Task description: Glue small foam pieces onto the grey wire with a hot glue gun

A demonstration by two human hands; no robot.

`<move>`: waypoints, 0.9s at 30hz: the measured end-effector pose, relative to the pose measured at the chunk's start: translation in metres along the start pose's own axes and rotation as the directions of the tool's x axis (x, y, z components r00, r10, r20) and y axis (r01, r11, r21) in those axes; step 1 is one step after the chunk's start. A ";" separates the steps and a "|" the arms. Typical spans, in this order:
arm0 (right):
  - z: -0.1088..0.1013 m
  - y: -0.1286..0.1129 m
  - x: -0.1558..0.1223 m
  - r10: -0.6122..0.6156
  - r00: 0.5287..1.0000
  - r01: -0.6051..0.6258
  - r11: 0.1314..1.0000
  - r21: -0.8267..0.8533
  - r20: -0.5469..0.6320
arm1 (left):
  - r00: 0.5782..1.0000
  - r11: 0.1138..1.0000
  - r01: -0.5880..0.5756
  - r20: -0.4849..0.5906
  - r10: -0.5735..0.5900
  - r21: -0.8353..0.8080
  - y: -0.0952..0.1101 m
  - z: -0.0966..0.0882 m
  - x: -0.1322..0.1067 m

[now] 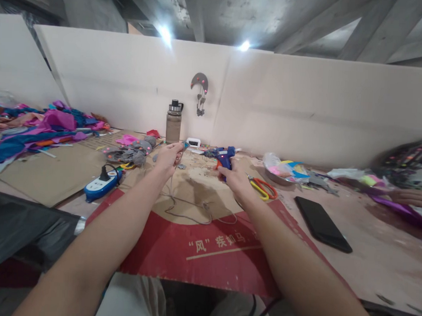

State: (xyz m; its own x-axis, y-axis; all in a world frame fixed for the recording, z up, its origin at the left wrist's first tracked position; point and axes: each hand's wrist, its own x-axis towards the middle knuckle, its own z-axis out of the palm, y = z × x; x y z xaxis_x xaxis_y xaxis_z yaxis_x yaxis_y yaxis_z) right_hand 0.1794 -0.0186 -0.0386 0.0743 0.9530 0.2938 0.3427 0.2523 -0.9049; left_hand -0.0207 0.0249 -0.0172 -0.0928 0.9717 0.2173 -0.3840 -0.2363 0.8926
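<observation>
Glue gun (226, 155), just one — deep blue with an orange patch, gripped in the right hand (237, 177) over the red-and-tan cardboard (149, 254)! Left hand (170, 157) pinches one small teal piece (185, 146) — one bottle (173, 126), one phone (322, 224), one power strip (101, 187) on the desk (375, 265).

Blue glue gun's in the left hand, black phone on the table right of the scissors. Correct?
Not quite: the head view shows the blue glue gun in the right hand, not the left hand. The black phone is on the table, right of the scissors.
</observation>
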 end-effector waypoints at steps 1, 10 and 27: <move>-0.003 0.005 0.004 0.045 0.999 -0.044 0.992 -0.121 -0.001 | 1.000 1.000 0.005 -0.002 -0.005 -0.003 0.000 -0.001 0.001; -0.016 0.014 0.006 0.033 0.991 -0.107 0.772 -0.627 -0.128 | 0.995 0.973 -0.095 0.017 0.093 0.210 -0.002 0.008 -0.008; 0.033 -0.029 -0.021 -0.095 0.994 0.039 0.797 0.603 0.062 | 0.872 0.642 -0.477 0.229 0.433 0.601 0.002 0.035 -0.042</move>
State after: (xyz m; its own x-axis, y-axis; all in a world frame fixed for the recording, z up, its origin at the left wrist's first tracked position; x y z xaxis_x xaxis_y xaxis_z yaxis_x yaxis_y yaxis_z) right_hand 0.1372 -0.0403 -0.0290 -0.0167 0.9332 0.3591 -0.2887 0.3393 -0.8953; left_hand 0.0146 -0.0164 -0.0102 -0.0365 0.7448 0.6662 0.3494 -0.6151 0.7068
